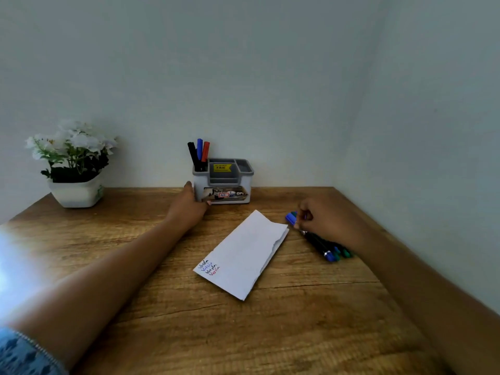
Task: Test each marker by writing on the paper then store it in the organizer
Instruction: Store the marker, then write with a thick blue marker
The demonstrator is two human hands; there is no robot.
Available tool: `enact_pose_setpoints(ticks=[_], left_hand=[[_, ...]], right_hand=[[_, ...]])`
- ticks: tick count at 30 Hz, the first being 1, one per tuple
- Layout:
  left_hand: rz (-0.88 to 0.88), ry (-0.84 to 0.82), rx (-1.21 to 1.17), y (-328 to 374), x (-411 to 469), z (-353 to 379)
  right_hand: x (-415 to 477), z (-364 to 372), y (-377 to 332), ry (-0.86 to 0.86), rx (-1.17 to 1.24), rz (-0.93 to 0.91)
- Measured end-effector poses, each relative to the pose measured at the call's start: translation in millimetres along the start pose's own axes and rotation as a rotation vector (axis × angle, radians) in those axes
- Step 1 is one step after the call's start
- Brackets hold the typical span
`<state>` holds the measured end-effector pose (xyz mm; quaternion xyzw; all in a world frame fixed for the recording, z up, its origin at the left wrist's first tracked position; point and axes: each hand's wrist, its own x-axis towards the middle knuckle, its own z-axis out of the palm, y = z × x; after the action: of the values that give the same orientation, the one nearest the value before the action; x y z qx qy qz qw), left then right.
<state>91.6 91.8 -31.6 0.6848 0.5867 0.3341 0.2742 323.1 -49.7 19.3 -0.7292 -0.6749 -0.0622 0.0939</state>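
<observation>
Nearest us, a blue knitted sleeve cuffs the left arm, which stretches across the brown wood-grain tabletop. Mid-table lies the folded white paper strip, angled toward the right hand, probably for easy writing. Its near corner carries four handwritten test lines in black, blue, black and red: one short word repeated, starting "Va", rest too small to read. Just right of the paper we see a bundle of dark loose markers with blue and green ends, lying flat, likely the untested ones. The right hand sits over the bundle's far end, fingers curled, pinching a blue-capped marker whose cap sticks out to the left; we judge it's picking the next one to test. Further back, the left hand grips the left front corner of the grey-and-white plastic organizer, thumb in front, fingers along the side, apparently to steady it. Three stored markers, black, blue, red, stand upright in its back-left compartment; the other compartments look empty. A yellow price sticker seems to read "49.00"; the front label shows "42" and "OPE". Far left, a white pot of white flowers against the wall.
</observation>
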Motion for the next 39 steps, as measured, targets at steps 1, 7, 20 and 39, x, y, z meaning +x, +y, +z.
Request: enact_pose_setpoints(ticks=[1, 7, 20, 39], left_hand=[[-0.019, -0.009, 0.004, -0.2, -3.7, -1.2], [-0.019, -0.056, 0.097, -7.8, -41.4, -13.8], [0.441, -0.079, 0.090, 19.6, -115.1, -28.3], [0.330, -0.239, -0.406, 36.4, -115.1, -37.6]], right_hand=[[-2.7, 3.3, 6.3, -0.004, -0.001, 0.028], [-7.1, 10.7, 17.4, -0.040, -0.038, 0.102], [-21.1, -8.5, -9.0, 0.113, 0.142, -0.010], [-36.8, -17.7, -37.3, 0.257, 1.345, -0.158]])
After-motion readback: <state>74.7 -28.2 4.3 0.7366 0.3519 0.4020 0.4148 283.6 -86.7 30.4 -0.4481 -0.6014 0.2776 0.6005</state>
